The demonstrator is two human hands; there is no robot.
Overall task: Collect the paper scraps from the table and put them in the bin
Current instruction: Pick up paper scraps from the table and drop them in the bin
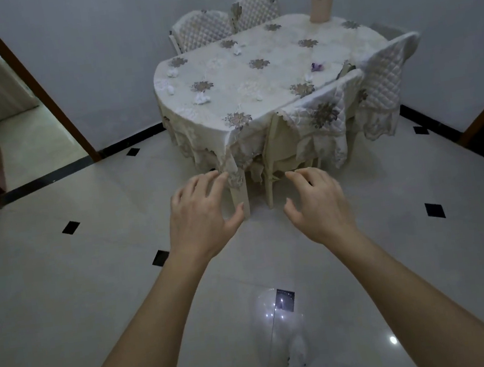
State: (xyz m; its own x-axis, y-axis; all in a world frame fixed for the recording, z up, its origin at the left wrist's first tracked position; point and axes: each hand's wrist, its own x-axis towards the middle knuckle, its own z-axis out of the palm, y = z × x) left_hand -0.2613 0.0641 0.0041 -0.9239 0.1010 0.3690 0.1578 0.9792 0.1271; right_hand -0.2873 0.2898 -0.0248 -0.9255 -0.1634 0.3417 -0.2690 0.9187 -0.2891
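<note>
Well, the paper scraps (201,98) lie scattered over the table (281,68), small white crumpled bits on the flowered cloth. A couple sit near the left rim, one lies toward the far side, and others are near the right-hand chairs (386,74), along with a purplish bit (317,66). None is in hand yet. The left hand (202,215) and right hand (317,201) hover side by side above the floor (95,292), well short of the table, fingers apart and loosely curved, holding nothing.

This looks like the approach, with the task barely begun. The sound play is probably to start at the near rim and pinch each scrap rather than sweep. The loose cloth could bunch up, and white paper hides easily against its pale pattern. Gathering several in one palm would save trips.

No bin shows for certain; a tan upright container (321,4) at the table's far edge might be it, but that cannot be told. Around it all are glossy pale tiles with black diamonds, grey walls, and a brown-framed doorway (26,75) on the left.
</note>
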